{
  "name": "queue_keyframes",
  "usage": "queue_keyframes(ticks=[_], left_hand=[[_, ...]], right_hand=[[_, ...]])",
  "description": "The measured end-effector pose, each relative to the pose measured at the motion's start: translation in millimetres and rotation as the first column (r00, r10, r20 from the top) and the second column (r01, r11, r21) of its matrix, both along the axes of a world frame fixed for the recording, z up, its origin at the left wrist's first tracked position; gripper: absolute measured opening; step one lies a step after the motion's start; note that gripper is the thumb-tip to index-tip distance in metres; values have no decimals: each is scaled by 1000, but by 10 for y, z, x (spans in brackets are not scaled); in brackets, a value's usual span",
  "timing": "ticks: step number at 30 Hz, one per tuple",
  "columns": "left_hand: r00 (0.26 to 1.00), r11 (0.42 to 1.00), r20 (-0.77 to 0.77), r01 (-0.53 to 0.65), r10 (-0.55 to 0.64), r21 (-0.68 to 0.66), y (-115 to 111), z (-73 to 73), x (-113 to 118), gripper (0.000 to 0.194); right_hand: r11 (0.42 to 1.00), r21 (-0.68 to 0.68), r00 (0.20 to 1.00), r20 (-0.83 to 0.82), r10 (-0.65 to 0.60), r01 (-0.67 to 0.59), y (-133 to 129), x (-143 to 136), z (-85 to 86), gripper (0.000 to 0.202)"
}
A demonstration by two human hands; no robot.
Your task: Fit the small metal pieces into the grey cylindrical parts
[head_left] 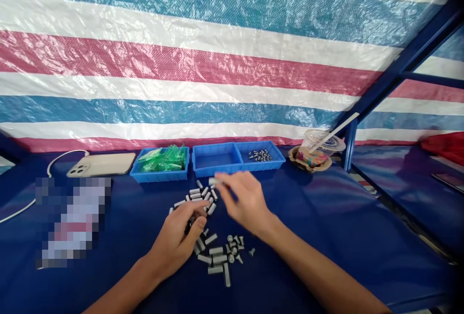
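My right hand [244,200] pinches a small silver hex standoff [212,181] between thumb and fingers, just in front of the blue trays. Lower and to the left, my left hand [181,231] curls over the table with thumb and forefinger close together. Whatever lies inside its fingers is hidden. Beyond its fingertips spreads a loose group of metal standoffs [195,195]. Nearer to me lie several more standoffs [219,259], beside a small cluster of countersunk screws [232,245]. One screw [252,252] rests apart on the right.
A blue tray [159,176] holds green plastic packets [170,158]. Beside it, a two-part blue tray [217,169] has small screws [260,155] in its right half. A phone [105,164] with a white cable lies left; a plastic cup with straw [313,152] stands right, near a blue metal post [349,144].
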State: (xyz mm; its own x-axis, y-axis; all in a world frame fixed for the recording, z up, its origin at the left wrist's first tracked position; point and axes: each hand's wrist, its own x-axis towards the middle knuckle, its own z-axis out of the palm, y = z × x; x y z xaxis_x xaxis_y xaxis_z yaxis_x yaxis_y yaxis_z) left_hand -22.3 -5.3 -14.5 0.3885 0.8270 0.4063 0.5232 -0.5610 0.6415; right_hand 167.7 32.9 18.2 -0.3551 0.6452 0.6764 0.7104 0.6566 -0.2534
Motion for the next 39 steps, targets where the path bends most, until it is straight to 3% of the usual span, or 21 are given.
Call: queue_keyframes(ticks=[4,7,12,18,27,30,33,36,39], left_hand=[[999,1000,-36,0,1,17,-4,3,15,25],[998,1000,-65,8,-8,9,22,0,9,20],[992,999,-124,18,-22,-31,48,-30,3,17],[986,998,-160,39,-45,-43,43,-57,15,18],[968,995,-238,89,-75,50,23,-44,21,17],[957,980,-269,150,-112,127,-58,18,56,17],[943,955,-270,244,-193,168,-191,111,117,21],[897,917,-315,369,-310,151,-315,194,195,36],[820,872,-407,478,-402,101,-368,218,270,49]], right_hand=[[972,-37,969,96,-229,234,358,185,115,51],[953,-83,933,248,-262,290,441,432,-73,51],[929,-56,884,334,-328,366,409,687,-388,55],[888,3,816,393,-424,460,486,597,-362,43],[864,-58,817,363,-448,500,432,461,-367,44],[877,-86,860,262,-438,473,447,420,-370,39],[923,-100,926,119,-359,371,384,440,-254,34],[982,-118,988,66,-139,146,143,561,-109,26],[932,-356,984,127,124,-71,-210,758,-107,28]])
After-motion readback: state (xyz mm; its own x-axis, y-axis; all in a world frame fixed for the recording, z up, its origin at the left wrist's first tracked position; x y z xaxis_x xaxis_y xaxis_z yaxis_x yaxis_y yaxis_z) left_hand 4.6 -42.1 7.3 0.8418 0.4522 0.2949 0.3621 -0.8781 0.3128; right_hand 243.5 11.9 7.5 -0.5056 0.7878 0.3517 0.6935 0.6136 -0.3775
